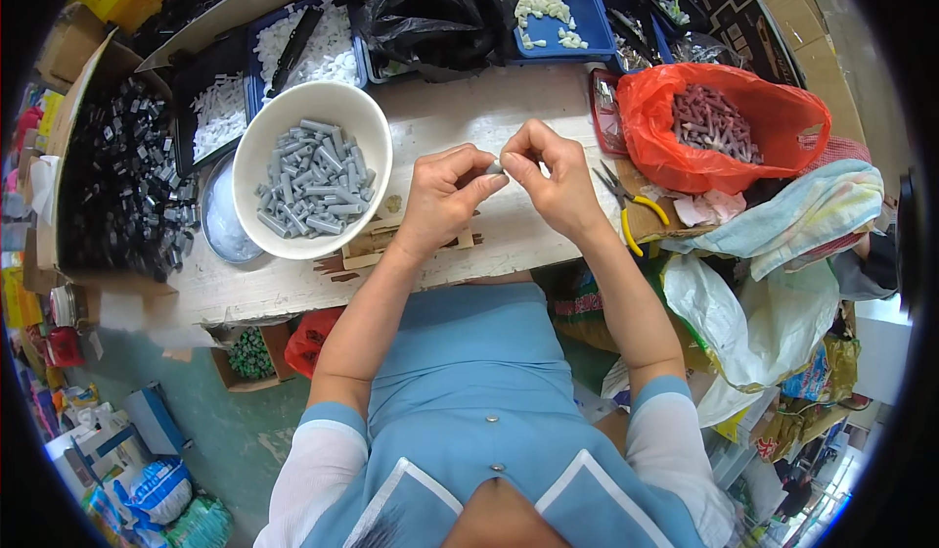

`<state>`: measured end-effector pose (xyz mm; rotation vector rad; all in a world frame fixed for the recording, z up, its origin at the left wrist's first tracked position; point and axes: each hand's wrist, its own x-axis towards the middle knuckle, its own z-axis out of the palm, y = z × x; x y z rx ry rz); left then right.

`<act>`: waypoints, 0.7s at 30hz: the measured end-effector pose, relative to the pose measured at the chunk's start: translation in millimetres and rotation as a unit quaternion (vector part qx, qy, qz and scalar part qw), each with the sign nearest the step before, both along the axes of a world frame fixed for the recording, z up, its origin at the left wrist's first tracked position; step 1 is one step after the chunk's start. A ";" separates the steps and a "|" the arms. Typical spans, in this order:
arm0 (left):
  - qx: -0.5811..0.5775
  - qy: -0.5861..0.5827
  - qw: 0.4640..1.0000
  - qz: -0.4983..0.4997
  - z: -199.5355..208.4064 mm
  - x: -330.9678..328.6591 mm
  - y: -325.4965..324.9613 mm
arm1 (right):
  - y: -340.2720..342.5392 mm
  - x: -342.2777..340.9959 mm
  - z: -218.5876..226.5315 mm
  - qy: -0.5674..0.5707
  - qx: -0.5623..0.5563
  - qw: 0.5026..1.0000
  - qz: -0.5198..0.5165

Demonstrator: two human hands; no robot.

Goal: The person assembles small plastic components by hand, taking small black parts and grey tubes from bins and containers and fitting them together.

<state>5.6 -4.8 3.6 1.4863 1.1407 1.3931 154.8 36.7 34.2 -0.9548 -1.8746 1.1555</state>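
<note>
My left hand (442, 199) and my right hand (556, 178) meet above the worktable, thumbs and forefingers pinched. A small grey piece (496, 167) shows between their fingertips; most of it is covered, so its exact shape cannot be told. To the left stands a cream bowl (256, 152) holding many grey plastic tubes (315, 181). Under and beside my left hand, a small wooden block fixture (372, 243) lies at the table's front edge. Pliers with yellow handles (628, 210) lie just right of my right hand, jaws apart.
A red plastic bag (641, 108) of pinkish-grey parts stands at the right, near a pale towel (802, 210). Blue trays (592, 10) and a black bag (425, 15) line the back. On the left are a metal dish (227, 220) and a carton of black parts (122, 176).
</note>
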 end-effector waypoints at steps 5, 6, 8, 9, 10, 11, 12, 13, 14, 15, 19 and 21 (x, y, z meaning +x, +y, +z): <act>-0.150 -0.038 0.987 -0.038 4.2 6.4 0.3 | 1.3 12.4 -5.9 -0.037 -0.038 0.999 -0.003; -0.174 0.006 0.983 -0.066 8.7 5.3 0.1 | -1.9 17.0 0.6 -0.046 -0.041 0.998 -0.014; -0.136 0.044 0.985 -0.096 17.3 7.2 -5.6 | -2.8 34.4 5.1 -0.035 -0.029 0.997 -0.061; 0.009 0.117 0.990 -0.073 13.0 4.8 -11.9 | -2.5 43.4 16.3 -0.020 -0.039 0.996 -0.082; 0.039 0.133 0.989 -0.056 22.6 0.6 -22.4 | -2.2 56.0 28.5 -0.003 -0.044 0.991 -0.124; 0.068 0.149 0.986 -0.041 36.6 -7.1 -32.4 | -1.7 64.9 45.2 0.039 -0.055 0.984 -0.166; 0.073 0.172 0.982 -0.027 45.9 -20.3 -39.2 | 0.2 74.8 57.7 0.033 -0.003 0.978 -0.208; 0.072 0.200 0.977 0.009 55.1 -35.0 -44.0 | 7.6 91.6 63.4 0.055 0.070 0.967 -0.237; 0.072 0.228 0.970 0.047 60.9 -51.7 -45.6 | 16.7 111.5 69.0 0.046 0.089 0.950 -0.294; 0.077 0.293 0.951 0.068 63.7 -69.4 -39.5 | 24.8 144.9 74.8 0.038 0.103 0.936 -0.334; -0.008 0.477 0.869 0.133 59.2 -113.0 -24.4 | 50.7 193.0 79.9 -0.091 0.203 0.880 -0.419; -0.067 0.603 0.791 0.081 55.1 -114.3 -17.0 | 44.9 193.2 78.1 -0.140 0.217 0.868 -0.424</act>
